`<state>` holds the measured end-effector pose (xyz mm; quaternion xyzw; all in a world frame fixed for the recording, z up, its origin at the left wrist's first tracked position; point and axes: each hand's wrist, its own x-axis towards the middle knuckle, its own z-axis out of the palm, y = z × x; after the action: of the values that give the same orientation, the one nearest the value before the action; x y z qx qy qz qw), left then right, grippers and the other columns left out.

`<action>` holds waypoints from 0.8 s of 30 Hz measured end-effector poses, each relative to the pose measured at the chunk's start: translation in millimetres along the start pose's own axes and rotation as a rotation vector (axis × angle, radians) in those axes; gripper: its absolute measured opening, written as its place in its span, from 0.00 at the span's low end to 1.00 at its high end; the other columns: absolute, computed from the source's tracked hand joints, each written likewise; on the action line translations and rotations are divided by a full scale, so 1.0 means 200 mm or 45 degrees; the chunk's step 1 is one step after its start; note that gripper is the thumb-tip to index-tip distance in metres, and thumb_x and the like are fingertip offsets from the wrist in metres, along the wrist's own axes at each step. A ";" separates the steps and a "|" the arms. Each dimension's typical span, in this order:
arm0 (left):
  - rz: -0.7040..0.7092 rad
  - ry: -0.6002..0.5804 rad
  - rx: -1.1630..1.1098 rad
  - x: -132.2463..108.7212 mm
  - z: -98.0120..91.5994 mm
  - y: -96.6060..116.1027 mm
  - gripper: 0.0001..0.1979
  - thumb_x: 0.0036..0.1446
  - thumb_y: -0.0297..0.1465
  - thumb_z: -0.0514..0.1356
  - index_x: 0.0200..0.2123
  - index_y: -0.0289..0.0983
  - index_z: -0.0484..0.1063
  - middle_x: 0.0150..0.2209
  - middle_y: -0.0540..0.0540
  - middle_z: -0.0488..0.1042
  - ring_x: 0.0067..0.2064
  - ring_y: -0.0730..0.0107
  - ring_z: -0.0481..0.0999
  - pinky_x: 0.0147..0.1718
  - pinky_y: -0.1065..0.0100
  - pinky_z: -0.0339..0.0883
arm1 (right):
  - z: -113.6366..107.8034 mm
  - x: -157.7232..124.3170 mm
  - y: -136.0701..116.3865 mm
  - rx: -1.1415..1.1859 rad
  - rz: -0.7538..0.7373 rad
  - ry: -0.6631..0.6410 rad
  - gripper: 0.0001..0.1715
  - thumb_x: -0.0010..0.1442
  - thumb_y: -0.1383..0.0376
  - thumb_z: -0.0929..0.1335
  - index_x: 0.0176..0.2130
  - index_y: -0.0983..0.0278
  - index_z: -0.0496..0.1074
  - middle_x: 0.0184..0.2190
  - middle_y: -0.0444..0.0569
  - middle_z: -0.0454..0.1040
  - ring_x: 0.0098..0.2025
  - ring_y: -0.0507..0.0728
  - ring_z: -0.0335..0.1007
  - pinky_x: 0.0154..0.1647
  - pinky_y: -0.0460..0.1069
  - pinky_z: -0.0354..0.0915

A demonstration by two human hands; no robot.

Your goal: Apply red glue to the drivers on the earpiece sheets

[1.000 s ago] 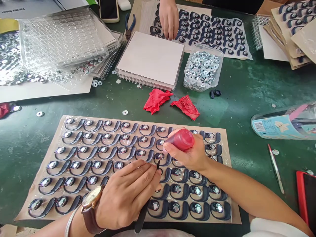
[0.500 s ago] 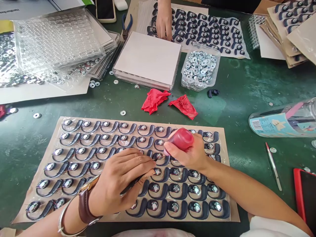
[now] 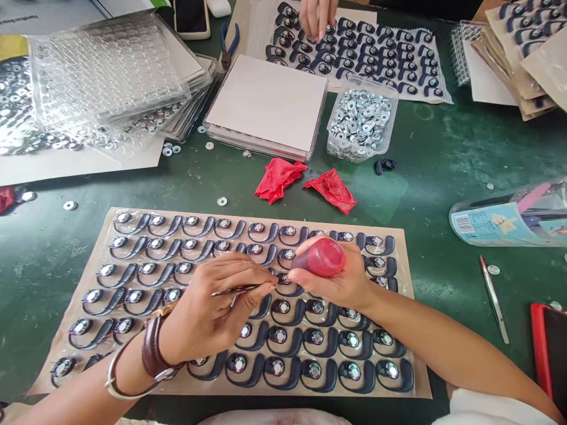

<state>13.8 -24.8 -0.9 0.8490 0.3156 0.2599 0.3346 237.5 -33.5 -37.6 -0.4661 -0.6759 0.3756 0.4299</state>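
Rows of dark curved ear-hook pieces (image 3: pixel 354 378), each with a round silver disc, lie on a brown board (image 3: pixel 419 354) under a clear film. My left hand (image 3: pixel 221 301), wearing a watch and bangle, is closed on dark tweezers (image 3: pixel 233 290), their tips pointing right toward a piece in the middle rows. In my right hand (image 3: pixel 349 283) is a red squeeze bottle (image 3: pixel 325 257), tilted with its base toward me. Its nozzle end is hidden behind my fingers, close above the same piece. The two hands nearly meet there.
Beyond the board lie red cloth scraps (image 3: pixel 280 180), a clear tub of washers (image 3: pixel 363 124) and a stack of trays (image 3: pixel 266 106). To the right are a clear jar (image 3: pixel 491 221) and other tweezers (image 3: pixel 495 301). A co-worker's hand (image 3: pixel 316 18) hovers over another filled board (image 3: pixel 381 94).
My left hand has turned, bringing the tweezers flatter and more into view. The bottle has tipped so its base faces me more. The co-worker's hand has moved up and right.
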 end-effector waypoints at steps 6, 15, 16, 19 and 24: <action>-0.060 0.020 0.009 -0.03 0.01 0.00 0.07 0.62 0.23 0.56 0.40 0.36 0.72 0.38 0.47 0.80 0.39 0.70 0.78 0.42 0.66 0.73 | 0.01 0.00 0.00 -0.060 -0.149 0.048 0.14 0.51 0.56 0.76 0.30 0.62 0.74 0.26 0.45 0.79 0.26 0.54 0.75 0.28 0.48 0.72; 0.244 -0.023 0.191 -0.09 0.04 0.05 0.14 0.57 0.20 0.53 0.46 0.29 0.72 0.42 0.41 0.79 0.42 0.66 0.78 0.47 0.62 0.71 | -0.25 0.03 -0.22 0.309 0.326 -0.036 0.19 0.61 0.51 0.68 0.27 0.60 0.73 0.23 0.44 0.77 0.23 0.53 0.74 0.23 0.47 0.71; 0.271 -0.026 0.227 -0.09 0.05 0.05 0.14 0.57 0.20 0.53 0.46 0.28 0.72 0.42 0.41 0.79 0.42 0.65 0.79 0.47 0.61 0.71 | -0.27 0.04 -0.23 0.333 0.374 -0.070 0.20 0.62 0.49 0.68 0.27 0.60 0.73 0.22 0.44 0.76 0.22 0.53 0.74 0.23 0.47 0.71; 0.299 -0.021 0.298 -0.10 0.06 0.07 0.14 0.59 0.21 0.52 0.46 0.29 0.73 0.41 0.41 0.80 0.41 0.65 0.79 0.48 0.61 0.71 | -0.31 0.05 -0.21 0.361 0.417 -0.120 0.20 0.61 0.49 0.68 0.26 0.60 0.73 0.22 0.45 0.77 0.23 0.53 0.75 0.24 0.47 0.71; 0.271 -0.064 0.336 -0.09 0.05 0.09 0.15 0.60 0.21 0.50 0.46 0.28 0.73 0.43 0.42 0.79 0.41 0.65 0.78 0.49 0.61 0.69 | -0.28 0.14 -0.15 0.421 0.401 -0.292 0.21 0.58 0.48 0.70 0.28 0.62 0.74 0.25 0.46 0.78 0.26 0.54 0.76 0.25 0.47 0.70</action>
<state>15.2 -51.9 1.4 0.9204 0.2468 0.2290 0.1987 275.7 -9.8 15.2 -0.4432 -0.5689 0.5937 0.3570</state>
